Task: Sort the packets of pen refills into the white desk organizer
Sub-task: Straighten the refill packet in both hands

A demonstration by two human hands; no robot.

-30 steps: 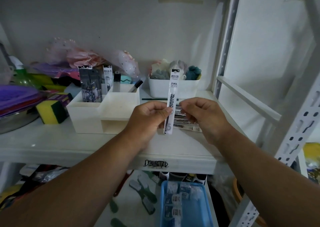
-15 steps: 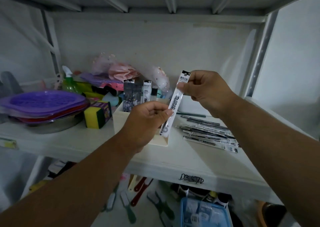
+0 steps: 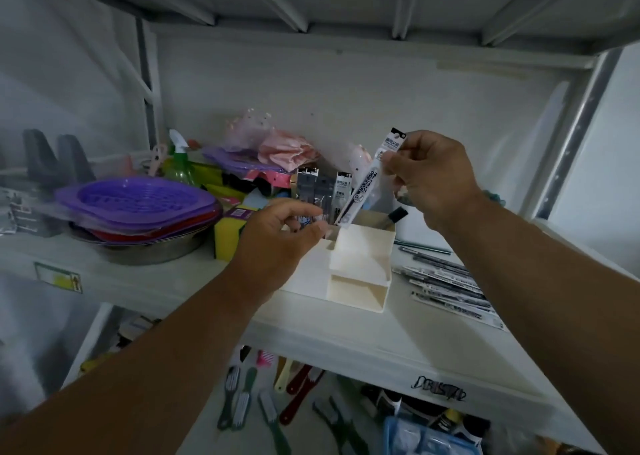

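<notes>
White refill packet, pinched near its top by the right hand, hangs tilted above the white desk organizer (rear slots). Left hand, fingers loosely curled, holds nothing. Tilt may snag the packet's end on the divider.

left hand released refill packet, packet now over organizer

The refill packet I hold is white with black print and a black top tab. My organizer is plain white. Beside it sit purple latticed baskets, a yellow sponge and a green spray bottle.
</notes>
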